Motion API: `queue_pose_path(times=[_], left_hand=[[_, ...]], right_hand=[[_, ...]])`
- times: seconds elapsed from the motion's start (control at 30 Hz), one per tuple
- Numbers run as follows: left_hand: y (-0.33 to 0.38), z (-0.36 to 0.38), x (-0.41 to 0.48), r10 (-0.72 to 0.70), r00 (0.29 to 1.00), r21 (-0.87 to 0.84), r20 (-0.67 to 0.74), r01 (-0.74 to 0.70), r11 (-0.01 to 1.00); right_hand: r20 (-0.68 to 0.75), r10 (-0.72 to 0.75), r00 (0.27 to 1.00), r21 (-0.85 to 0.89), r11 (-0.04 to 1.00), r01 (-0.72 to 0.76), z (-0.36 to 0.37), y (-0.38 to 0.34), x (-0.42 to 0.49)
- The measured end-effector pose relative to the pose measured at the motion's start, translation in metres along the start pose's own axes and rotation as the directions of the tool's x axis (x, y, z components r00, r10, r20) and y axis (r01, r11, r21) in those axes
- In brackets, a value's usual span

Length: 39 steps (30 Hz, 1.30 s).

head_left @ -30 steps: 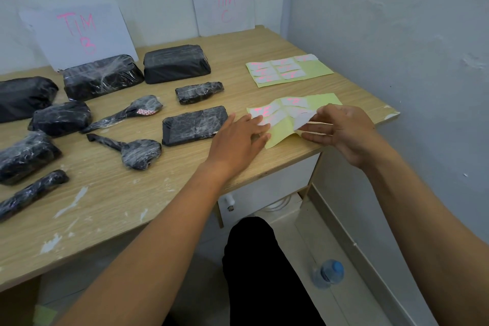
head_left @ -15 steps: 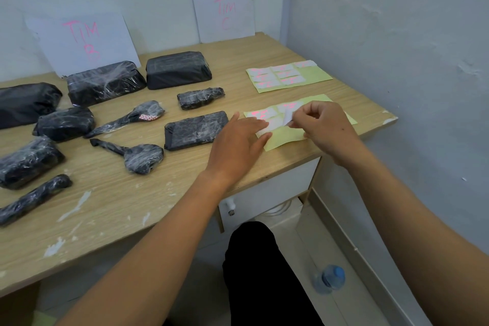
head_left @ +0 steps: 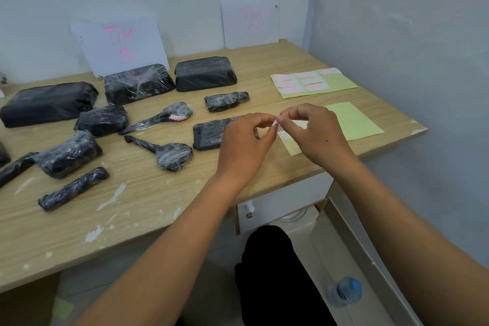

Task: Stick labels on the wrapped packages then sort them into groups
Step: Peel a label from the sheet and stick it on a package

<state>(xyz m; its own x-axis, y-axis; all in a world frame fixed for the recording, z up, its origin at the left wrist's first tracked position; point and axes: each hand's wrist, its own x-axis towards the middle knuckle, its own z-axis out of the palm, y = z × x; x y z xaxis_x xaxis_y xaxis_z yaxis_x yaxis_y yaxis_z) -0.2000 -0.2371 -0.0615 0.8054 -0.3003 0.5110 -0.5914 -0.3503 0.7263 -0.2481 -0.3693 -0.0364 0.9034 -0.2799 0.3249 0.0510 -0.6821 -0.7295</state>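
Several black packages wrapped in clear film lie across the wooden table (head_left: pixel 137 201). A flat rectangular package (head_left: pixel 209 135) sits just left of my hands. A small white label (head_left: pixel 276 124) is pinched between the fingertips of my left hand (head_left: pixel 246 140) and my right hand (head_left: pixel 315 132), held above the near yellow-green backing sheet (head_left: pixel 354 122). A second sheet (head_left: pixel 312 82) farther back carries several pink-marked labels. One paddle-shaped package (head_left: pixel 169 116) has a pink-marked label on its head.
Two white paper signs with pink writing lean on the back wall, one (head_left: pixel 121 45) at centre left, one (head_left: pixel 250 22) near the corner. The side wall runs close along the table's right edge. A plastic bottle (head_left: pixel 345 291) stands on the floor below.
My right hand peeled a label off the near sheet and lifted it. My left hand left the sheet and rose to meet it, now both pinch the label.
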Motion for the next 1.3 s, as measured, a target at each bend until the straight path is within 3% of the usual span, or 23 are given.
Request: queue_pose_path(times=[0.13, 0.33, 0.5, 0.6, 0.67, 0.87, 1.13, 1.3], left_hand=[[0.002, -0.012, -0.004, -0.107, 0.992, -0.094, -0.063, 0.101, 0.990], [-0.005, -0.030, -0.008, -0.236, 0.957, -0.197, -0.167, 0.202, 0.959], [-0.009, -0.043, -0.012, -0.307, 0.935, -0.288, -0.176, 0.249, 0.925], [-0.010, -0.051, -0.013, -0.335, 0.924, -0.341, -0.184, 0.260, 0.904], [-0.012, -0.056, -0.013, -0.343, 0.920, -0.356, -0.191, 0.261, 0.897], [-0.021, -0.063, -0.011, -0.413, 0.884, -0.403, -0.218, 0.304, 0.863], [-0.038, -0.065, 0.004, -0.408, 0.876, -0.271, -0.256, 0.340, 0.900], [-0.059, -0.061, 0.014, -0.379, 0.885, -0.042, -0.270, 0.382, 0.923]], right_hand=[[0.039, -0.103, 0.994, -0.012, 0.995, 0.104, 0.011, -0.006, 0.002], [0.055, -0.138, 0.989, 0.100, 0.986, 0.132, 0.023, -0.016, 0.000], [-0.033, 0.021, 0.999, 0.227, 0.974, -0.013, 0.037, -0.023, 0.003], [0.064, 0.152, 0.986, 0.348, 0.923, -0.164, 0.043, -0.027, 0.007], [0.142, 0.129, 0.981, 0.396, 0.901, -0.175, 0.048, -0.029, 0.010], [0.180, 0.159, 0.971, 0.482, 0.846, -0.228, 0.061, -0.037, 0.015], [0.099, 0.134, 0.986, 0.451, 0.877, -0.164, 0.080, -0.035, 0.036], [0.088, 0.135, 0.987, 0.284, 0.946, -0.154, 0.089, -0.024, 0.050]])
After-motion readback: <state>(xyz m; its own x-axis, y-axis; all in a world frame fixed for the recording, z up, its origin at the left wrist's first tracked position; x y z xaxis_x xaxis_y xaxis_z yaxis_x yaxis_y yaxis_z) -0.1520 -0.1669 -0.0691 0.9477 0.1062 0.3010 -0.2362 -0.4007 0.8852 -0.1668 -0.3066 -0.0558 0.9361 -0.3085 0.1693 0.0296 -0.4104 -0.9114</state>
